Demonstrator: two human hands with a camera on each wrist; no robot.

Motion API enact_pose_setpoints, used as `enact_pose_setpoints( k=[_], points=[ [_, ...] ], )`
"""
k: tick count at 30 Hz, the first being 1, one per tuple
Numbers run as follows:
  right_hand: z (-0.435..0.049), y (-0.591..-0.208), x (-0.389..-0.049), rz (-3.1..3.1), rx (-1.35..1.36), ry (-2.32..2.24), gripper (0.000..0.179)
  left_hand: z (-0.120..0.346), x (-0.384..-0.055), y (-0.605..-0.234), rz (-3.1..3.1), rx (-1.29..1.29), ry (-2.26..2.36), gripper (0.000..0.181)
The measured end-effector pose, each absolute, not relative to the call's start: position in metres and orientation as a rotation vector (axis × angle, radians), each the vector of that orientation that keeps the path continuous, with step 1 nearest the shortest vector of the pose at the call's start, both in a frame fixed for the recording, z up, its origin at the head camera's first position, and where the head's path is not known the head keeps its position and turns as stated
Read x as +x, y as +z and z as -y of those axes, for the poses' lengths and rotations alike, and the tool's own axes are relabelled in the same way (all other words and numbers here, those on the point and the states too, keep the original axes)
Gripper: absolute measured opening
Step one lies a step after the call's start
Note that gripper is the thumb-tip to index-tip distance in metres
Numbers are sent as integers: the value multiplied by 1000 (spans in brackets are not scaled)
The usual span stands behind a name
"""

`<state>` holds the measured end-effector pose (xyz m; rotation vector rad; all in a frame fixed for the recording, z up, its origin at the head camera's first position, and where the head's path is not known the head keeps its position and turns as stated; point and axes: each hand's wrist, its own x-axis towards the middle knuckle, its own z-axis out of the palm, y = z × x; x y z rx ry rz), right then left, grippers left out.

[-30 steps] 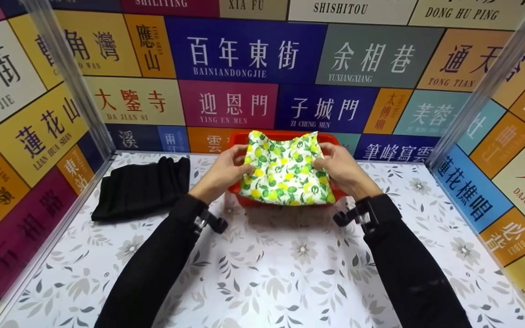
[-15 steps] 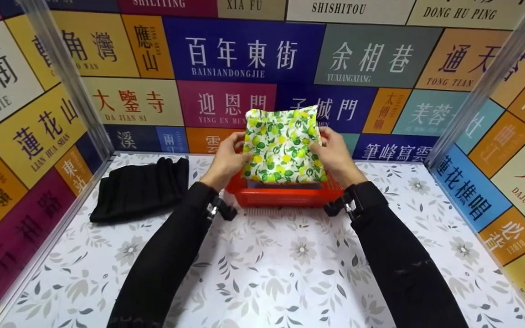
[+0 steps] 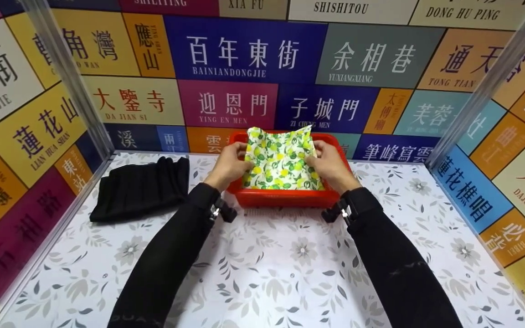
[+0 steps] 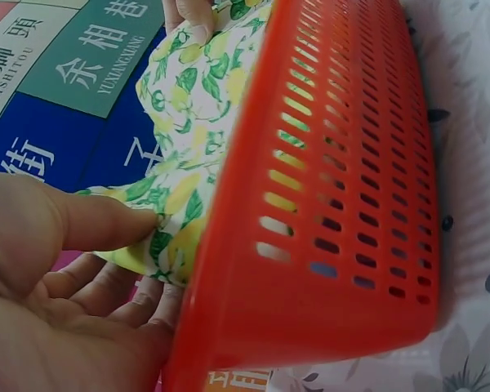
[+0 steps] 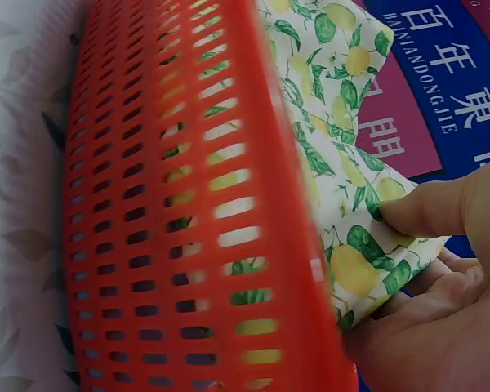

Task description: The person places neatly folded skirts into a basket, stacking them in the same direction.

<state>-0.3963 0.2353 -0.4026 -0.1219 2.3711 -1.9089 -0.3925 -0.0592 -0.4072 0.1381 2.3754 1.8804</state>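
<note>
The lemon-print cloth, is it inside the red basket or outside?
Partly inside: both wrist views show the cloth through slots of the red basket, while the cloth's top rises above the rim.

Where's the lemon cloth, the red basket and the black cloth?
Lemon cloth [image 3: 281,159], head view: middle of its printed face.
Red basket [image 4: 305,214], left wrist view: its slotted wall.
Black cloth [image 3: 141,190], head view: its upper side.
</note>
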Motion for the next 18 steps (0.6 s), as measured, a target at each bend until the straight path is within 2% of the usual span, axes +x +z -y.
enact_pose_setpoints(
  k=[9, 14, 18],
  points=[
    [-236, -410, -392, -2507, -132, -1752, 57, 56, -389, -410, -2608, 219, 1666, 67],
    [-244, -413, -387, -2783, -184, -1419, 69, 60, -388, -414, -2692, 293, 1653, 57],
    [-248, -415, -381, -2931, -248, -1221, 67, 67, -383, -415, -2772, 344, 1630, 46]
  ],
)
